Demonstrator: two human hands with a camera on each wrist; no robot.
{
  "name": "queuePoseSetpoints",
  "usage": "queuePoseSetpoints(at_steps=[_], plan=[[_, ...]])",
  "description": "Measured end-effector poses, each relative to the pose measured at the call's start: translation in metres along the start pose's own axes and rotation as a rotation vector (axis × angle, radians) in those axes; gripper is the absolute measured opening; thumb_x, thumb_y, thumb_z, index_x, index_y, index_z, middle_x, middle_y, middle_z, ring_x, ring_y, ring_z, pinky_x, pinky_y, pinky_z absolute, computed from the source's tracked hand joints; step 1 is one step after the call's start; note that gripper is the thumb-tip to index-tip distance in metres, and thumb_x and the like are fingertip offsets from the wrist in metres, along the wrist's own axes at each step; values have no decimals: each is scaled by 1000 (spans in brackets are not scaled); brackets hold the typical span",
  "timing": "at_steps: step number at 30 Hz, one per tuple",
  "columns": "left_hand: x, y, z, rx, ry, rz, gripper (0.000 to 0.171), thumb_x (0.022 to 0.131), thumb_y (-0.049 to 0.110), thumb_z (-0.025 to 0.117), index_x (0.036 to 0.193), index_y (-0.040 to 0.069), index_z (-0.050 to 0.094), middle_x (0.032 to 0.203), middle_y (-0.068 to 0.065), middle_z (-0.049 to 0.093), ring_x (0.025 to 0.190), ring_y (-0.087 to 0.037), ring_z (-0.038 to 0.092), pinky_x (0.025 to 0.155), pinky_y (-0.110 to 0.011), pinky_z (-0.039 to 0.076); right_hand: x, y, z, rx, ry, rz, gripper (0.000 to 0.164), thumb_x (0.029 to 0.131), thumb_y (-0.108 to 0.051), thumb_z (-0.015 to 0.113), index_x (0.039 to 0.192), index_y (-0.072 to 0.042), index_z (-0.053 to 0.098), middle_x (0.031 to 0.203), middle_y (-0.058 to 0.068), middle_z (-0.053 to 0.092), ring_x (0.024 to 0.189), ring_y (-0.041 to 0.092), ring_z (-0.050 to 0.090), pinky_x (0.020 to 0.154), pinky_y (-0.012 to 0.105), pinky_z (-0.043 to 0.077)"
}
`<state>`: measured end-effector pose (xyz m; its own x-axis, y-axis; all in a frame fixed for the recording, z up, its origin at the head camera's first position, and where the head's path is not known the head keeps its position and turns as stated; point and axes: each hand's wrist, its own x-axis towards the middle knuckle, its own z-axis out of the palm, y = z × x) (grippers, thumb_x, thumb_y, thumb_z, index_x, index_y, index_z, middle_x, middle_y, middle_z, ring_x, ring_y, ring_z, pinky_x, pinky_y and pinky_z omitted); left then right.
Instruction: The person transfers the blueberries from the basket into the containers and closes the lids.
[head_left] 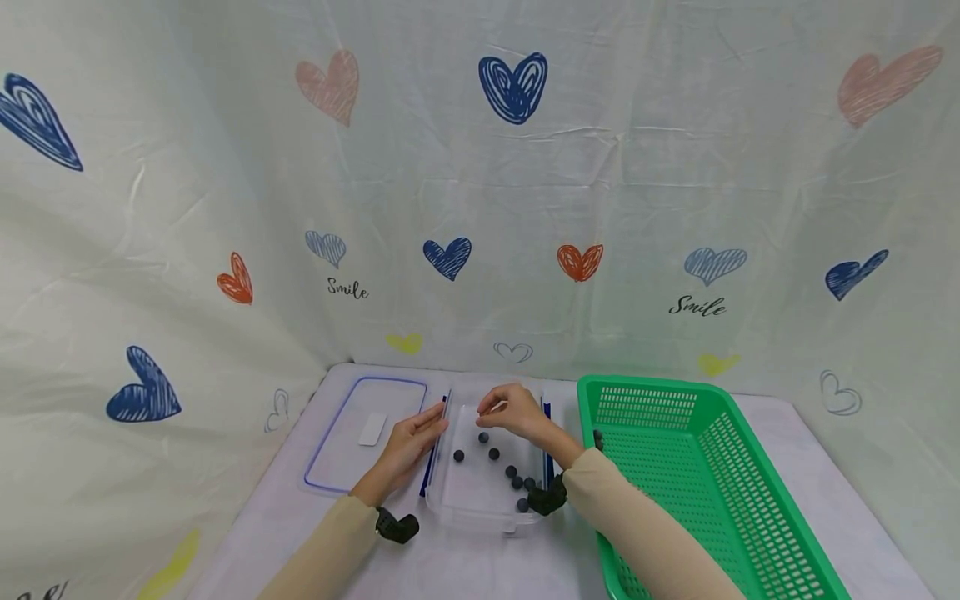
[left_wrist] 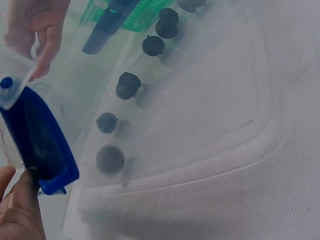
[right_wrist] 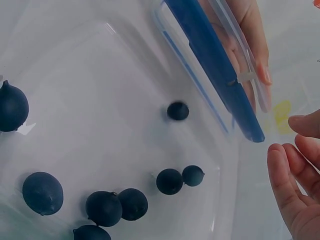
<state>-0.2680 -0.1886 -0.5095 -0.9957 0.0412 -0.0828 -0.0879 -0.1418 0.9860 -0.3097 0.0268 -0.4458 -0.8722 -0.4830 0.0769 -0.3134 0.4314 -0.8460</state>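
A clear plastic box [head_left: 480,500] with blue side latches [left_wrist: 45,145] stands on the table. Several dark, round, berry-like balls [right_wrist: 169,181], some with a small pointed tip, lie in it. My left hand [head_left: 408,446] is along the box's left side, fingers mostly straight, fingertips right at the rim and latch. Over the far part of the box is my right hand [head_left: 513,410], its fingers bent. The right wrist view shows a gap between the right thumb [right_wrist: 306,124] and fingertips, with nothing visible in it.
A large green slotted basket [head_left: 705,467] stands right of the box, with a few dark balls [head_left: 597,440] at its left wall, partly behind the right arm. On the left lies a clear lid [head_left: 337,450] with a blue seal and a white label [head_left: 372,429]. A heart-printed curtain [head_left: 525,192] hangs behind.
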Motion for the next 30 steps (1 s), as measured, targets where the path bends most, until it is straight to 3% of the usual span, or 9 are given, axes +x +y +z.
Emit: queuePoseSetpoints(at_steps=[6,14,23,30], plan=[[0,-1,1,-5,-1,3,58,84,21,68,134,4,46,139,-8,42,125,-18,41,98,-27,38,-1,1,-2,22,3,-2,10,77,-14,75,83,-8,68,82,1,65,73,13,62,66,28,52],[0,-2,1,-3,-13,21,57,85,17,66,135,0,44,140,-14,39,127,-21,38,97,-27,38,-1,0,-8,50,19,0,18,78,-15,74,88,-2,68,85,2,64,74,13,62,67,29,53],[0,-2,-1,12,-13,6,55,86,18,66,135,4,45,140,-10,39,126,-20,39,97,-26,38,-3,-2,-19,73,42,12,16,78,-16,74,87,-5,68,87,3,64,76,14,63,70,30,53],[0,0,0,6,-9,12,55,86,18,65,135,3,44,141,-10,39,127,-21,38,99,-28,37,-17,-26,-39,131,37,13,14,80,-9,71,91,0,67,93,15,64,81,23,64,75,37,53]])
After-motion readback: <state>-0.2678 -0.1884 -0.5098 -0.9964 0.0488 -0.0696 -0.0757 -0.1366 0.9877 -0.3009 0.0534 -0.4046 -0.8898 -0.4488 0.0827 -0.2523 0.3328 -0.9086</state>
